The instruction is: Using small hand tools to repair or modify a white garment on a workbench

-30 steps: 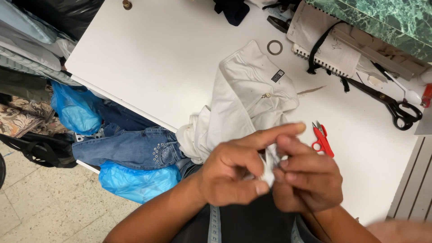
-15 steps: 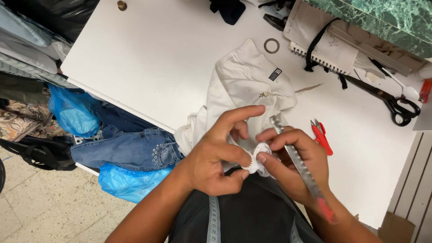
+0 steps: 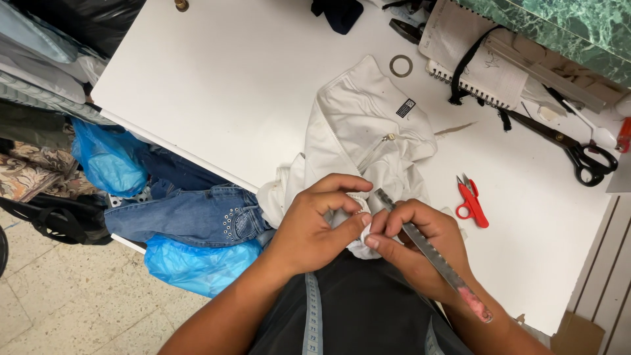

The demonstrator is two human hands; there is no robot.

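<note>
Head view: left hand point(image 3: 315, 227) pinches bunched edge of white garment point(image 3: 368, 141) at near table edge. Right hand point(image 3: 420, 246) clamps thin metal blade tool point(image 3: 430, 253), pink-ended, tip at same fold; fingertips of hands together. Small dark rectangular label point(image 3: 406, 108) on garment's upper part. White table point(image 3: 230, 85) carries red thread snips point(image 3: 471, 202), black scissors point(image 3: 565, 141), spiral notebook point(image 3: 470, 62), metal ring point(image 3: 401, 66). Left, below table: jeans point(image 3: 190, 213), blue plastic bags point(image 3: 112, 161), tiled floor point(image 3: 72, 309).
</note>
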